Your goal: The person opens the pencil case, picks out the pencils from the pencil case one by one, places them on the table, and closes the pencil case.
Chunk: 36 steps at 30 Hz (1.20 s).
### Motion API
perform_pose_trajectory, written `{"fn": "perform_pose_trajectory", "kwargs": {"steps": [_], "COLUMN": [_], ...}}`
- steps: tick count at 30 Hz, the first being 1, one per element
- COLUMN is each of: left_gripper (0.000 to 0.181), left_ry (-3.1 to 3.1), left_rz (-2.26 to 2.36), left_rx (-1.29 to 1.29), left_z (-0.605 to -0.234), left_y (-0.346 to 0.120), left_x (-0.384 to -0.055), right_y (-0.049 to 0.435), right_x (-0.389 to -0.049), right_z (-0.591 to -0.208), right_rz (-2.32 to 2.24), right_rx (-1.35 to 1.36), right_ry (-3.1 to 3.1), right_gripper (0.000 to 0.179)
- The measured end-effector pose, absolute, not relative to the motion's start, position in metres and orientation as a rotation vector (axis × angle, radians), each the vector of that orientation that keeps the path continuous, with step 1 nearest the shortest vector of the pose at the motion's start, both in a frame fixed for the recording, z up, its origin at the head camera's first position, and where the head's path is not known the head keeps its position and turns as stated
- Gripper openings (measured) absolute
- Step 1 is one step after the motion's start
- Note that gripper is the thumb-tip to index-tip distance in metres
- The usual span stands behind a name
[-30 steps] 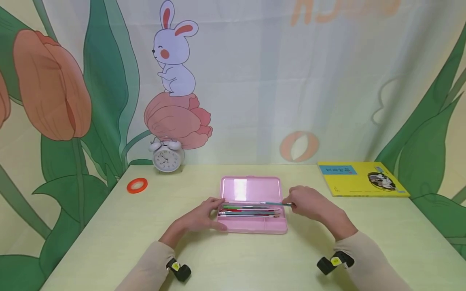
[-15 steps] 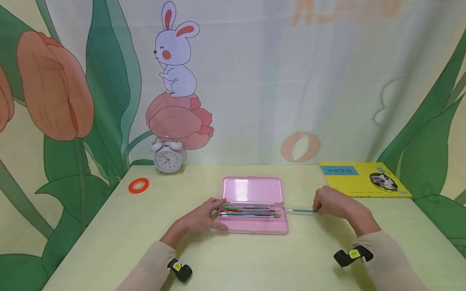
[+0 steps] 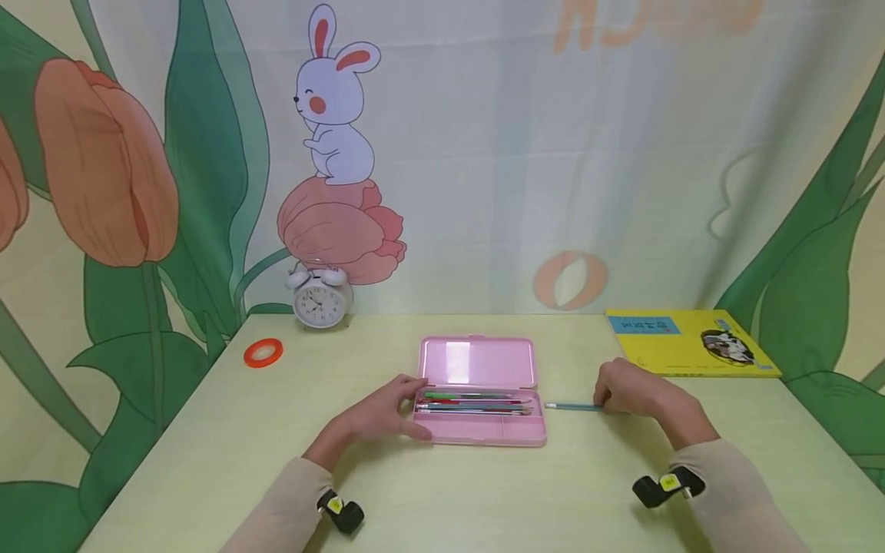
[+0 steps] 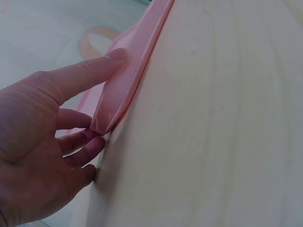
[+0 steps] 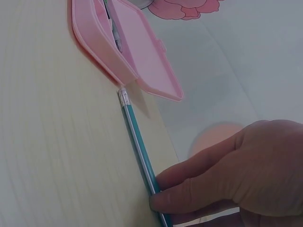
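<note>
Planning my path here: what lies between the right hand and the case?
Only the pencil, pinched by the right hand, its other end pointing at the case. The head and right wrist views show it.

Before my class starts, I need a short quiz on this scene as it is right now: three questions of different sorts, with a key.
1. Multiple choice: What does the right hand hold?
a) a ruler
b) a blue-green pencil
c) a pair of scissors

2. True or false: The left hand is touching the open pink case.

3. Fill in the gaps: In the head view, the alarm clock stands on the ____ and the yellow book lies on the ____.

Key: 1. b; 2. true; 3. left, right.
</note>
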<state>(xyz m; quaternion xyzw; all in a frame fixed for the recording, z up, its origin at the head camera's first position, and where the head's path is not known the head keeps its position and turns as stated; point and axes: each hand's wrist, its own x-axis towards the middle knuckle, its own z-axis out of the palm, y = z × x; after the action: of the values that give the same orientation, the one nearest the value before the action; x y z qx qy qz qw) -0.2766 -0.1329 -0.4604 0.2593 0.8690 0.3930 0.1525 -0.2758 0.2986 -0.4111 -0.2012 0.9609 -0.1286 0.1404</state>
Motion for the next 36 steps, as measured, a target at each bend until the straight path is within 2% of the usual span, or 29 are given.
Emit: {"fn": "perform_pose_trajectory", "kwargs": {"steps": [18, 25, 30, 36], "left_gripper": [0.095, 0.097, 0.096, 0.094], "left_ry": [2.489, 2.494, 2.480, 2.472], "left_rz": [1.132, 1.134, 1.144, 1.151], "left_rx": [0.729, 0.739, 0.729, 0.729], "left_z": [-0.461, -0.462, -0.461, -0.462], "left_y": [-0.132, -0.133, -0.133, -0.134], "left_x": [-0.278, -0.278, -0.278, -0.278], "right_y": [0.300, 0.299, 0.292, 0.270], "right_x": [-0.276, -0.275, -0.273, -0.268], "right_z": [-0.411, -0.410, -0.408, -0.398], "right_rz": [-0.401, -0.412, -0.405, -0.380], "right_rx": [-0.626, -0.627, -0.617, -0.745], "right_ry": [2.754, 2.755, 2.796, 2.914], "right_gripper": [0.024, 0.020, 0.013, 0.019]}}
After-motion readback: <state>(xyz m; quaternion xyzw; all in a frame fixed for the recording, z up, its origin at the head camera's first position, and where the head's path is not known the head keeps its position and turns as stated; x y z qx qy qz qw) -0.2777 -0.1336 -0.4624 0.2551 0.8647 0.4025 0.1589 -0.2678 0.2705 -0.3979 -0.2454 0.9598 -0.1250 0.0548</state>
